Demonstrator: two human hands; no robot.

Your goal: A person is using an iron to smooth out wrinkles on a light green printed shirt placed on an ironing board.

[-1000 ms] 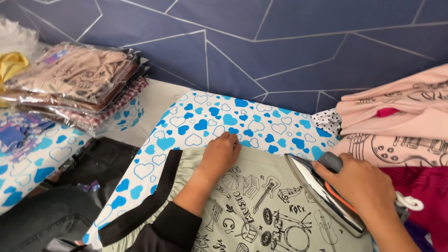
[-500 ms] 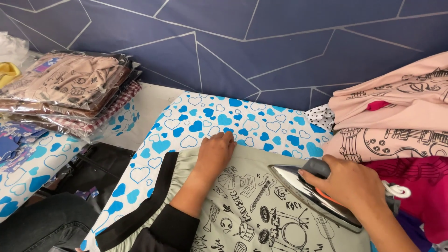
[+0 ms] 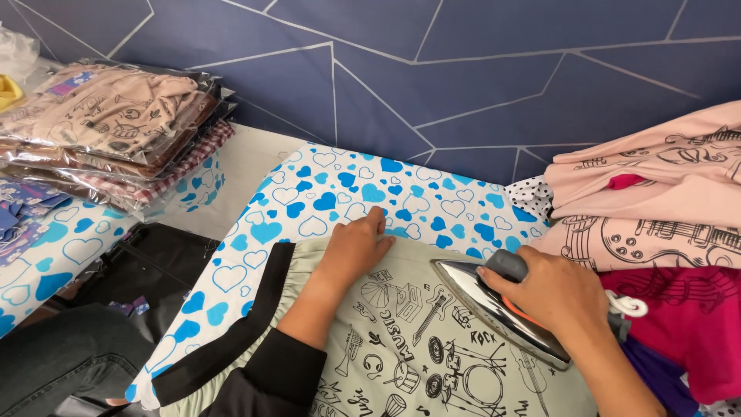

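Background: dark blue wall with pale lines, ironing board (image 3: 332, 193) in a blue heart cover.
Work: pale green printed garment (image 3: 401, 340) lies on the board; the part under the iron (image 3: 494, 309) looks smooth, the gathered edge by the black band (image 3: 231, 332) seems not yet pressed.
Left hand (image 3: 355, 247): flat, fingers spread, pressing the cloth.
Right hand (image 3: 552, 289): closed around the iron handle.
Done, by judgement: bagged folded clothes (image 3: 116, 131) stacked at left.
Left, by judgement: loose pink shirts (image 3: 656, 201) at right.
Hidden: garment's lower part is cut off; iron's handle is covered.
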